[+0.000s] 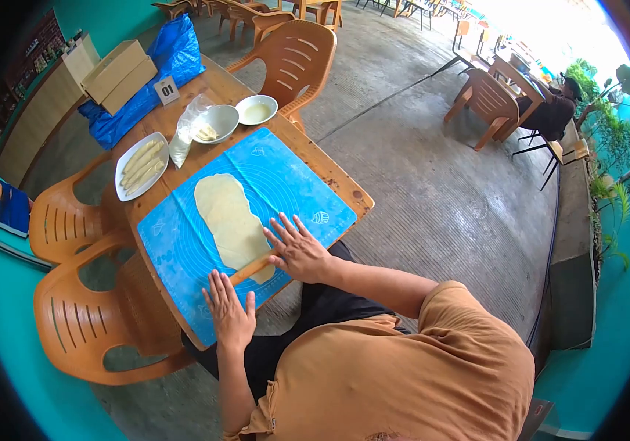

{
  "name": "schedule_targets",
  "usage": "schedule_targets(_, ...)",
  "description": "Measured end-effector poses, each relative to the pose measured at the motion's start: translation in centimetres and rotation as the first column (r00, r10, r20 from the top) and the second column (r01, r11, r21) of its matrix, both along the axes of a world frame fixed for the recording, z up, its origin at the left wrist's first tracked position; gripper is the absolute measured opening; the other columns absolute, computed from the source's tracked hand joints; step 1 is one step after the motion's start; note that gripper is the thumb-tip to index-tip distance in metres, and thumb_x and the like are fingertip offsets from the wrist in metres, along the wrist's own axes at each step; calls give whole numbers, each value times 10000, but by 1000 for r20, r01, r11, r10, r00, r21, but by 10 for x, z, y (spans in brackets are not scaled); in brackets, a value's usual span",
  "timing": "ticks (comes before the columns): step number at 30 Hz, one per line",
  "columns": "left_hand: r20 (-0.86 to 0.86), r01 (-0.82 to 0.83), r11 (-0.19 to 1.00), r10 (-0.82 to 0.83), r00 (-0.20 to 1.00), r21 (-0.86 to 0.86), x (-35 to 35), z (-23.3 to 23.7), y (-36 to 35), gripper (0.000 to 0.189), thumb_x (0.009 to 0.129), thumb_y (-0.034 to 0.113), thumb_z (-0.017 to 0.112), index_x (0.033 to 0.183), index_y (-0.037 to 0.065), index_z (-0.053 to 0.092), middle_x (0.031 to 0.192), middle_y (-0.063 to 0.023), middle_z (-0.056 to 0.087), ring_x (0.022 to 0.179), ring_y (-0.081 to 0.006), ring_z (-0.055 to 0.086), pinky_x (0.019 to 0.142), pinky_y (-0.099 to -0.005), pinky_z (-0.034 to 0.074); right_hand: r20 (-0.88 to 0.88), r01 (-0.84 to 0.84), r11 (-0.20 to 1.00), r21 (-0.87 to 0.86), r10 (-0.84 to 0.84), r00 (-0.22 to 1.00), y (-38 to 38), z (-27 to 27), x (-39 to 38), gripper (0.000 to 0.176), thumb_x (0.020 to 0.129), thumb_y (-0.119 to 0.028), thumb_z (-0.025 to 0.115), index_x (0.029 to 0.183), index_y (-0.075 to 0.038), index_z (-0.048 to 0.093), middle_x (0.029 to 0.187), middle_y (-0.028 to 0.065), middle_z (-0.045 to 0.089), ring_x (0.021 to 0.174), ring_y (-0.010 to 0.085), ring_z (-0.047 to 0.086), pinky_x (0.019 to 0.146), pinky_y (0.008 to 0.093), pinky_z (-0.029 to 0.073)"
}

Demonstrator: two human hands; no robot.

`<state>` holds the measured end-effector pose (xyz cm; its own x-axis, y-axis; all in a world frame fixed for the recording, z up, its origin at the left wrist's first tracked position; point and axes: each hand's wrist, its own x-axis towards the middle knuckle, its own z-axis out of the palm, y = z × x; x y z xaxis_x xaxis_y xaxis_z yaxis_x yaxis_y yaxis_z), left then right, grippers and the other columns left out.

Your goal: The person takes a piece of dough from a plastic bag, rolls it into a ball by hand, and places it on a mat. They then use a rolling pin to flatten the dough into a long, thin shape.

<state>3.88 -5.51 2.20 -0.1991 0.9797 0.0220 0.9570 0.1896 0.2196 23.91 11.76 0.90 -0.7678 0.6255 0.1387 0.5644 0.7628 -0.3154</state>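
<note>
A long flat sheet of dough [228,220] lies on a blue silicone mat [171,253] printed with circles. Across the dough's near end rests a wooden rolling pin [252,269]. My left hand [231,312] is at the pin's left end, fingers stretched out and spread over the mat. At the other end, my right hand [299,251] lies flat with fingers spread, the palm over the pin. Neither hand wraps its fingers around the pin; the palms cover its ends.
Behind the mat stand a plate of dough sticks [142,166], a plastic bag of white powder [182,143], a bowl [221,119] and a smaller bowl of pale liquid [257,112]. A cardboard box [118,77] sits farther back. Orange chairs [102,316] flank the wooden table [359,200]. A person [553,110] sits far right.
</note>
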Motion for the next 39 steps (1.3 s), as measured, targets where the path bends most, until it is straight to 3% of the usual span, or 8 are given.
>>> schedule_targets(6, -24, 26, 997, -28, 999, -68, 12, 12, -19, 757, 1079, 358, 495, 1597, -128, 232, 1707, -280, 194, 1620, -361, 123, 1310, -576, 45, -3, -40, 999, 13, 40, 999, -13, -7, 16, 690, 1111, -451, 377, 1637, -16, 279, 1687, 242, 288, 1606, 402, 161, 1311, 551, 104)
schedule_targets(11, -86, 30, 992, -19, 996, 126, 10, 10, -22, 476, 1016, 207, 609, 1439, -4, 555, 1481, -167, 545, 1444, -320, 453, 1285, -589, 171, 27, -46, 998, -34, 47, 999, -22, -3, 27, 634, 1070, -254, 489, 1642, -57, 297, 1704, 170, 299, 1604, 390, 187, 1306, 545, 166)
schedule_targets(14, -51, 17, 985, -9, 999, 169, 4, 11, -16, 415, 980, 174, 670, 1373, 50, 621, 1336, -113, 604, 1324, -289, 530, 1221, -556, 282, 71, -48, 996, 74, 42, 997, -22, -9, 32, 622, 1015, -202, 551, 1608, -93, 397, 1702, 147, 314, 1602, 375, 206, 1294, 571, 194)
schedule_targets(18, -51, 39, 963, -26, 998, 268, 0, 2, -13, 402, 938, 151, 724, 1327, 75, 656, 1236, -76, 611, 1224, -262, 563, 1136, -521, 351, -15, -10, 992, 128, 12, 1000, -26, 1, 33, 569, 951, -153, 596, 1517, -132, 543, 1586, 133, 461, 1530, 341, 357, 1274, 610, 228)
schedule_targets(20, -63, 86, 947, -70, 996, 311, -5, -5, -13, 403, 922, 148, 741, 1309, 67, 666, 1207, -74, 618, 1188, -262, 576, 1101, -509, 369, -74, -5, 997, 81, 11, 997, -26, 2, 34, 481, 933, -133, 606, 1412, -144, 641, 1341, 110, 578, 1350, 302, 516, 1255, 637, 243)
schedule_targets(23, -45, 104, 943, -94, 995, 317, -7, -1, -14, 383, 924, 148, 734, 1295, 69, 677, 1175, -70, 637, 1160, -265, 590, 1101, -502, 371, -49, -57, 998, 38, 59, 997, -21, 11, 37, 414, 949, -85, 594, 1354, -135, 667, 1196, 77, 595, 1230, 284, 567, 1250, 629, 252)
schedule_targets(30, -71, 97, 910, -75, 995, 404, -21, 12, 13, 406, 946, 159, 718, 1343, 88, 671, 1166, -69, 665, 1131, -274, 604, 1105, -520, 366, -153, -109, 954, 281, 156, 976, 27, 11, 18, 350, 897, -82, 601, 1226, -151, 700, 1122, 96, 597, 1181, 289, 578, 1213, 621, 297)
schedule_targets(39, -75, 27, 915, 4, 997, 402, -47, 9, 46, 354, 934, 174, 736, 1277, 105, 685, 1093, -25, 663, 1098, -225, 607, 1035, -468, 390, -164, -128, 979, 162, 154, 974, 67, 14, -28, 326, 959, -82, 593, 1265, -120, 698, 1158, 86, 630, 1234, 300, 580, 1210, 612, 314)
